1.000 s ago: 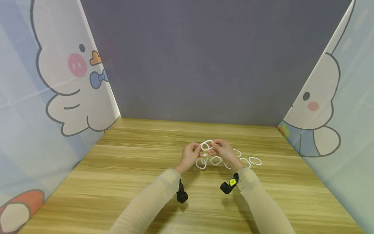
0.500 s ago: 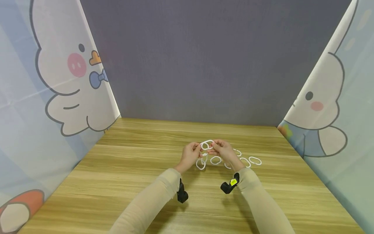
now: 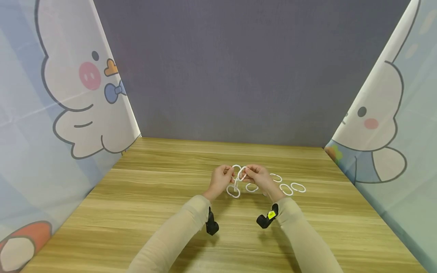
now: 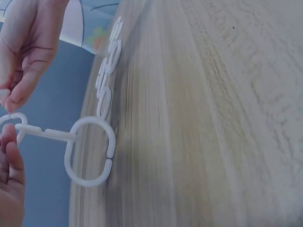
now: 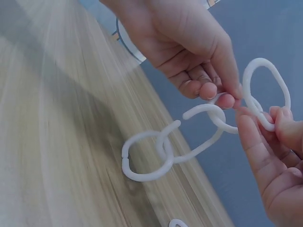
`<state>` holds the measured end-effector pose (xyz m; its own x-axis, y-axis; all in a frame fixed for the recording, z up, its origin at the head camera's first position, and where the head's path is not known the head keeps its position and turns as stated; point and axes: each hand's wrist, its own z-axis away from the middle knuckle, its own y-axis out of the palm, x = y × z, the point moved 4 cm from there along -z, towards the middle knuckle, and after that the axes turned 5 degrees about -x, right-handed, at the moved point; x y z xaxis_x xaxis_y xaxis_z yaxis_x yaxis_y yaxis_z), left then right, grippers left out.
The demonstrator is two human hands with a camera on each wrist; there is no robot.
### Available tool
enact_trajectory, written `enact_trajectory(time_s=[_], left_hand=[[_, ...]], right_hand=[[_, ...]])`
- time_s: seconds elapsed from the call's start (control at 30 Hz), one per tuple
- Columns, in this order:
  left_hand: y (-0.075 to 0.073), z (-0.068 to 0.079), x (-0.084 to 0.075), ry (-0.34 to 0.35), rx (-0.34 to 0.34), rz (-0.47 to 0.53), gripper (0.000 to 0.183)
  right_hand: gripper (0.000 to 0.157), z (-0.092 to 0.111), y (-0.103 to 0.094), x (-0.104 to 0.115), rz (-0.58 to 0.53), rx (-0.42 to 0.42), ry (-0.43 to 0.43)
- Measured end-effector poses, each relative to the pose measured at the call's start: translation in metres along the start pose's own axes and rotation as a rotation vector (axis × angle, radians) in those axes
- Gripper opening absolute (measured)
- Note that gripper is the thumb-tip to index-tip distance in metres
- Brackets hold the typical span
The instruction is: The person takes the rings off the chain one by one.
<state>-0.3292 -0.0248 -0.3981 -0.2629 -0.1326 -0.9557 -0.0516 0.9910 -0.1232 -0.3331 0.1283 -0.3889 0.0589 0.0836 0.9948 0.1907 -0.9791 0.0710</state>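
My left hand (image 3: 220, 180) pinches the top link of a short hanging chain of white plastic C-shaped links, seen held (image 5: 220, 120) in the right wrist view. Below it hangs a second link (image 5: 194, 153) with its gap facing up, and a lower link (image 4: 90, 183) hangs from that one just over the table. My right hand (image 3: 261, 180) pinches another white link (image 5: 246, 85) between thumb and fingers. That link crosses the left hand's link at the fingertips, where fingers partly hide both. Both hands are raised above the table, close together.
Several loose white links lie on the wood-grain table (image 3: 153, 212), behind and right of the hands, among them a far-right link (image 3: 293, 184). A dark grey panel (image 3: 218, 76) stands at the back. Cartoon-printed cloth walls flank the left and right sides.
The right hand has tilted its link from lying nearly sideways to standing slantwise. The left hand's link now shows more openly to the left, and the hanging chain has swung slightly left.
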Motion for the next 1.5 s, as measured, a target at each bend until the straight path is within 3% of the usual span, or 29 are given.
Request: enact_trajectory(time_s=[0.4, 0.63, 1.17, 1.27, 1.37, 1.5], left_hand=[[0.002, 0.002, 0.000, -0.006, 0.014, 0.025, 0.019], [0.000, 0.002, 0.001, -0.025, 0.001, 0.018, 0.019], [-0.001, 0.002, 0.001, -0.053, -0.002, 0.041, 0.021], [-0.001, 0.003, -0.001, -0.048, 0.001, 0.056, 0.019], [-0.004, 0.011, -0.016, -0.031, 0.001, 0.062, 0.015], [-0.003, 0.011, -0.016, -0.030, -0.004, 0.035, 0.013]], right_hand=[[0.012, 0.003, -0.007, 0.002, 0.018, 0.018, -0.020], [0.026, 0.008, -0.016, 0.008, 0.091, 0.017, -0.009], [0.018, 0.014, -0.036, 0.000, 0.111, 0.051, 0.024], [0.016, 0.015, -0.039, -0.002, 0.121, 0.053, 0.030], [0.018, 0.016, -0.042, -0.005, 0.141, 0.045, 0.042], [0.019, 0.018, -0.045, -0.006, 0.173, 0.025, 0.055]])
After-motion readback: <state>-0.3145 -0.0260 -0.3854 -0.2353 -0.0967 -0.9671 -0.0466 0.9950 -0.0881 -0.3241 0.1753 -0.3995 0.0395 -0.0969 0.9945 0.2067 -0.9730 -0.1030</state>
